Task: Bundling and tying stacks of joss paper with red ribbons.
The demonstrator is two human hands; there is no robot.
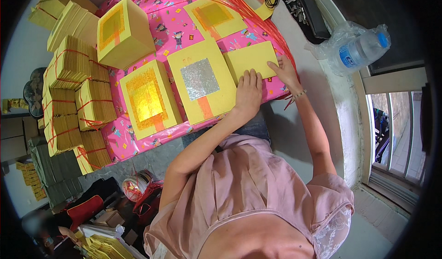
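Observation:
In front of me on the pink patterned table cover [168, 28] lies a folded piece of yellow paper [248, 60]. My left hand [249, 93] rests flat on its near left part, fingers stretched out. At its right end, my right hand [286, 73] grips the edge, thumb on top and the other fingers along the side. Left of the folded piece lies a yellow paper stack [221, 104] with a silver square and an orange stripe; its right side touches the folded piece. Another yellow stack [145, 100] with a gold square stands further left.
A tall yellow stack [126, 38] stands at the back left. Bundles [69, 97] tied with red string line the left edge. Red strings [260, 17] trail along the right. On the ledge are a black pouch [313, 17] with keys and a bagged bottle [361, 51]. Another person's arm [69, 233] shows lower left.

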